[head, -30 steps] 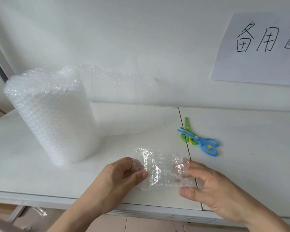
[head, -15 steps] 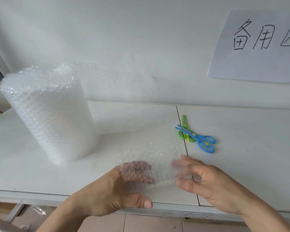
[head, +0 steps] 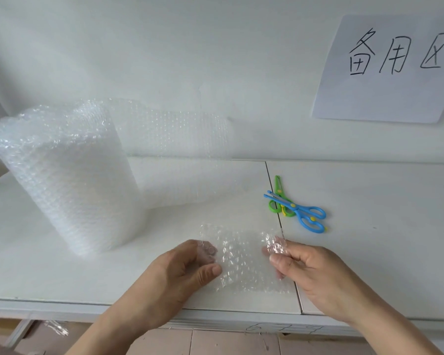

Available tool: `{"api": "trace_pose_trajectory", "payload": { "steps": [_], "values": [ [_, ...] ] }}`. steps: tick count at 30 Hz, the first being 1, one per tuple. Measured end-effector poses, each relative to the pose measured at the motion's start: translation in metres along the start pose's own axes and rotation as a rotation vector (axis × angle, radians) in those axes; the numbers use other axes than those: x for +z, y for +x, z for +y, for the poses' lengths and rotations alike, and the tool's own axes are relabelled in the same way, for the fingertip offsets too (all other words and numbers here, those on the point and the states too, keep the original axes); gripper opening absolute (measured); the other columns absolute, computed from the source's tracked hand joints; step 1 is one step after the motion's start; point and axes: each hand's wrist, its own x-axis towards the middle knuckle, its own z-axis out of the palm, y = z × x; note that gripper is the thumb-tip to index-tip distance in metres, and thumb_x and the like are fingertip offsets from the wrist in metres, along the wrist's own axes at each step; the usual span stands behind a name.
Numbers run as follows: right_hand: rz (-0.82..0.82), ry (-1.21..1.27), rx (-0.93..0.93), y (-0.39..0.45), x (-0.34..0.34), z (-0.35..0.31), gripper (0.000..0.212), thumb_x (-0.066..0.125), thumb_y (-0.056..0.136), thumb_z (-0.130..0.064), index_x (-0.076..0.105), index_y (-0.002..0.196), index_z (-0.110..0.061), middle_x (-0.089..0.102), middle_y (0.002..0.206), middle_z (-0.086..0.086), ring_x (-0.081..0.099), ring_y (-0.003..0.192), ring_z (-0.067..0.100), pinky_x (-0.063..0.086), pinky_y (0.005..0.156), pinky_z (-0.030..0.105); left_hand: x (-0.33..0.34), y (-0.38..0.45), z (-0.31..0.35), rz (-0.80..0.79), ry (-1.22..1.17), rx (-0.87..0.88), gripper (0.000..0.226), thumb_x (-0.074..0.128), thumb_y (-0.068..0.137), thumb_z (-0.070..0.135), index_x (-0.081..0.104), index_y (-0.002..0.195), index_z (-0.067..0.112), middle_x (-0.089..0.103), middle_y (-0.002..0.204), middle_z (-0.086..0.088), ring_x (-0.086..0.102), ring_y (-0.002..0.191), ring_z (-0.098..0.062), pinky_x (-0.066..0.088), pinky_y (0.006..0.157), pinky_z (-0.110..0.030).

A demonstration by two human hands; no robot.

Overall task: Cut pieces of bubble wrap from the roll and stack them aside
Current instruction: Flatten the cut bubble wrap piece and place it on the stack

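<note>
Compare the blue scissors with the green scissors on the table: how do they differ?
The blue scissors lie on top, crossing over the green scissors. The blue pair's tips point left with its handles to the right; the green pair's tips point toward the wall with its handles nearer the person. The blue pair shows whole; the green pair is partly covered. Both look closed, lie flat and are untouched.

On the wall to your upper right you see a white paper sheet (head: 385,70) with three handwritten black characters, 备用区. On the front edge of the table (head: 267,326) below your hands you find faint pencilled figures, too faint to read with certainty.
</note>
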Motion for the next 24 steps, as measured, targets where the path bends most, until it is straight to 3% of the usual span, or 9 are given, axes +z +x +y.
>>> {"api": "trace_pose_trajectory", "payload": {
  "steps": [3,6,8,12,15,19,22,24],
  "values": [
    [0.083,-0.085,-0.015,0.001,0.006,-0.002,0.042,0.056,0.091,-0.046,0.064,0.095,-0.005,0.066,0.082,0.005,0.061,0.077,0.024,0.050,0.084,0.038,0.003,0.000,-0.002,0.087,-0.097,-0.081,0.021,0.073,0.081,0.033,0.058,0.095,0.031,0.070,0.100,0.021,0.069,0.091,-0.005,0.050,0.079,-0.023],
    [0.148,-0.180,-0.049,0.005,0.008,-0.007,0.046,0.056,0.089,-0.049,0.053,0.077,-0.005,0.043,0.061,-0.002,0.039,0.057,0.012,0.040,0.059,0.030,0.008,0.002,-0.002,0.159,0.001,-0.113,0.033,0.072,0.084,0.031,0.050,0.107,0.041,0.070,0.098,0.023,0.068,0.082,-0.007,0.049,0.072,-0.023],
    [0.178,-0.224,-0.029,0.009,0.007,-0.009,0.049,0.056,0.088,-0.049,0.048,0.071,-0.004,0.038,0.058,-0.003,0.033,0.054,0.010,0.032,0.054,0.028,0.012,0.004,-0.002,0.207,0.032,-0.086,0.043,0.071,0.085,0.026,0.044,0.111,0.047,0.064,0.105,0.026,0.066,0.086,0.002,0.048,0.070,-0.019],
    [0.215,-0.273,-0.018,0.014,0.008,-0.010,0.048,0.058,0.087,-0.047,0.043,0.061,-0.010,0.050,0.062,0.006,0.039,0.053,0.007,0.035,0.055,0.027,0.018,0.006,-0.004,0.235,0.123,-0.043,0.061,0.066,0.088,0.019,0.033,0.126,0.053,0.055,0.115,0.024,0.062,0.088,0.008,0.045,0.066,-0.011],
    [0.250,-0.359,-0.075,0.015,0.012,-0.009,0.049,0.061,0.088,-0.040,0.037,0.050,-0.020,0.046,0.063,-0.008,0.045,0.062,0.005,0.037,0.060,0.022,0.022,0.006,-0.008,0.209,0.293,0.054,0.050,0.062,0.090,0.015,0.044,0.128,0.041,0.042,0.129,0.020,0.057,0.096,0.008,0.037,0.076,0.000],
    [0.264,-0.358,-0.067,0.017,0.012,-0.007,0.048,0.063,0.086,-0.041,0.038,0.050,-0.022,0.049,0.068,-0.009,0.047,0.067,0.006,0.042,0.065,0.027,0.022,0.005,-0.015,0.172,0.383,0.089,0.046,0.058,0.092,0.017,0.044,0.130,0.039,0.022,0.144,0.021,0.052,0.102,0.012,0.032,0.078,0.004],
    [0.261,-0.380,-0.069,0.017,0.013,-0.006,0.046,0.063,0.085,-0.043,0.040,0.051,-0.022,0.051,0.071,-0.008,0.049,0.070,0.007,0.044,0.068,0.029,0.020,0.006,-0.020,0.133,0.486,0.166,0.048,0.057,0.095,0.023,0.041,0.136,0.041,0.002,0.154,0.024,0.023,0.127,0.018,0.021,0.087,0.007],
    [0.262,-0.398,-0.078,0.017,0.014,-0.005,0.043,0.064,0.084,-0.043,0.042,0.054,-0.022,0.051,0.072,-0.008,0.049,0.074,0.008,0.044,0.069,0.028,0.017,0.008,-0.022,0.093,0.552,0.181,0.041,0.051,0.096,0.033,0.046,0.136,0.042,0.002,0.154,0.028,0.006,0.141,0.005,0.017,0.106,-0.007]
  ]
}}
